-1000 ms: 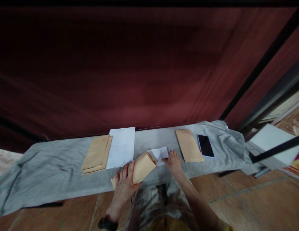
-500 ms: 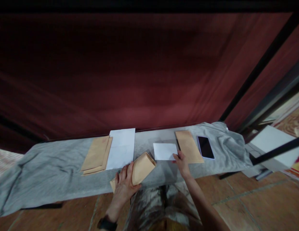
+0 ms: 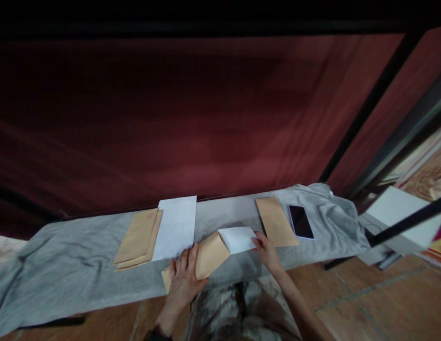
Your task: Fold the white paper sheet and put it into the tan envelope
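My left hand (image 3: 183, 277) grips a tan envelope (image 3: 210, 253) near the front edge of the grey cloth (image 3: 74, 270), holding its mouth open toward the right. My right hand (image 3: 267, 251) pinches a folded white paper (image 3: 238, 238) by its right end. The paper's left end sits at the open mouth of the envelope.
A stack of tan envelopes (image 3: 137, 237) and a white sheet (image 3: 174, 226) lie to the left. Another tan envelope (image 3: 276, 221) and a dark phone (image 3: 301, 221) lie to the right. A dark red curtain (image 3: 192, 118) hangs behind. A white board (image 3: 394, 213) stands at far right.
My right hand drew the white paper out to the right, then brought it back left to the envelope's mouth. My left hand kept hold of the envelope.
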`<state>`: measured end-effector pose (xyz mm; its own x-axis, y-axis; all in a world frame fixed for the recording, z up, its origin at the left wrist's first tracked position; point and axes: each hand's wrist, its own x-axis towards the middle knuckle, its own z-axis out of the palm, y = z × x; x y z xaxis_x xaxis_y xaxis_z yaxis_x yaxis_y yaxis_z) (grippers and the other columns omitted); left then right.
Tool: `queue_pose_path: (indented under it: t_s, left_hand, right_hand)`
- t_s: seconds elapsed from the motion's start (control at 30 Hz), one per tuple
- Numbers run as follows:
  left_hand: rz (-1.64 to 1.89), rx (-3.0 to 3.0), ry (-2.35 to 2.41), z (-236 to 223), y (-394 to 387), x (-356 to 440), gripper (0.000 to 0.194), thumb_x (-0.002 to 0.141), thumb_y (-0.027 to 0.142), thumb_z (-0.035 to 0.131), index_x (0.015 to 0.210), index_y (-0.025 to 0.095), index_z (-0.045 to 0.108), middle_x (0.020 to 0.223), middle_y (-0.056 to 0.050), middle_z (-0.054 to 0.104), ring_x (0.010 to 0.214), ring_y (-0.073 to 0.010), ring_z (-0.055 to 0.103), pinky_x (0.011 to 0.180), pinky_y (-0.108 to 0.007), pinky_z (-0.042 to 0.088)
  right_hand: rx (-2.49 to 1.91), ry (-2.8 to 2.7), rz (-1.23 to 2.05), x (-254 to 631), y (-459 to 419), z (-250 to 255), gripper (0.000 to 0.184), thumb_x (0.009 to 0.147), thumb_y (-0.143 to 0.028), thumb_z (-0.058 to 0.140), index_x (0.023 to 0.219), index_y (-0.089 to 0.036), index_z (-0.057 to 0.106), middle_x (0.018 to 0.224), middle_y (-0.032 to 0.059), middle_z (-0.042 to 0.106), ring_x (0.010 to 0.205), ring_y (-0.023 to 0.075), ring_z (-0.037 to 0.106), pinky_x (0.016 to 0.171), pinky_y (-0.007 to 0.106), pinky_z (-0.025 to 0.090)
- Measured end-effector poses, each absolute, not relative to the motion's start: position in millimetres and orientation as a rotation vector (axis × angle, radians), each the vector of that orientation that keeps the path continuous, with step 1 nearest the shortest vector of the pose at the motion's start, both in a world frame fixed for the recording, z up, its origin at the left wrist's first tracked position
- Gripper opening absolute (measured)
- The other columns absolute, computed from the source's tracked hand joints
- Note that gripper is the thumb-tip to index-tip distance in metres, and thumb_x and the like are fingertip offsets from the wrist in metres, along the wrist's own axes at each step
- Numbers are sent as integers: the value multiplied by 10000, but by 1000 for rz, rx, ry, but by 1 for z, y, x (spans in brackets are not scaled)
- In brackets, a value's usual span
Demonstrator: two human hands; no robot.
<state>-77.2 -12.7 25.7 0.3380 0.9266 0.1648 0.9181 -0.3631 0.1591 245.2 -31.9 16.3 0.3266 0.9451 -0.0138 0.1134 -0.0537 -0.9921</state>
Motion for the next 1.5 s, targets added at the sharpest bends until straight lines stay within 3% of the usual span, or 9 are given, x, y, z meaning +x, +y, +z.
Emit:
queue_pose_path:
  t_s: [0.27, 0.57, 0.9, 1.0, 1.13, 1.3, 1.4, 1.5]
  left_hand:
    - [397, 2621, 1647, 27, -10, -72, 1093, 702, 237, 695, 1620, 227, 101, 1491, -175, 480, 1452, -382, 378, 1215, -628, 120]
    - [462, 2623, 1557, 28, -10, -50, 1135, 699, 266, 710, 1623, 242, 51, 1494, -168, 447, 1437, -374, 389, 1215, -639, 132]
    - [453, 2625, 1378, 45, -5, -42, 1112, 721, 270, 718, 1624, 272, 68, 1485, -150, 459, 1409, -366, 421, 1208, -635, 156]
    - [460, 2606, 1381, 46, -5, -33, 1120, 717, 268, 721, 1623, 264, 62, 1480, -151, 460, 1410, -363, 419, 1210, -623, 164]
    - [446, 2675, 1345, 44, -5, -27, 1087, 720, 264, 711, 1614, 264, 91, 1479, -152, 451, 1407, -363, 417, 1210, -617, 175]
    - [435, 2777, 1302, 42, -3, -29, 1071, 729, 246, 694, 1615, 263, 92, 1456, -145, 470, 1395, -356, 427, 1207, -608, 199]
    - [455, 2805, 1325, 42, -3, -27, 1062, 738, 246, 689, 1618, 250, 93, 1457, -153, 473, 1387, -355, 433, 1207, -613, 193]
    - [450, 2842, 1322, 43, -3, -25, 1046, 734, 228, 685, 1614, 250, 120, 1470, -159, 467, 1380, -359, 438, 1201, -612, 203]
  right_hand:
    - [-1469, -1120, 1010, 264, -24, 24, 331, 749, -538, 636, 653, -232, 553, 579, -41, 521, 558, 153, 557, 483, 269, 530]
    - [-1556, -1073, 903, 241, -28, 15, 406, 822, -612, 546, 670, -235, 536, 553, -40, 488, 531, 143, 495, 488, 256, 439]
    - [-1584, -1180, 897, 251, -28, 22, 385, 853, -531, 555, 612, -232, 551, 530, -43, 482, 524, 141, 487, 506, 247, 381]
    - [-1591, -1204, 880, 232, -31, 21, 360, 897, -464, 542, 650, -217, 627, 654, -9, 602, 623, 160, 584, 580, 254, 456]
    - [-1553, -1306, 870, 216, -38, 26, 257, 919, -334, 566, 759, -222, 733, 1004, 50, 734, 969, 204, 689, 833, 286, 532]
    - [-1457, -1522, 884, 227, -43, 39, 303, 912, -186, 558, 649, -246, 694, 1043, 36, 771, 1302, 214, 585, 1025, 314, 484]
    - [-1412, -1734, 825, 235, -45, 48, 270, 921, -156, 533, 753, -245, 724, 1147, 43, 758, 1382, 209, 519, 1066, 334, 469]
    - [-1442, -1821, 756, 237, -46, 53, 226, 919, -165, 548, 860, -252, 747, 1159, 28, 754, 1351, 200, 541, 1050, 324, 482]
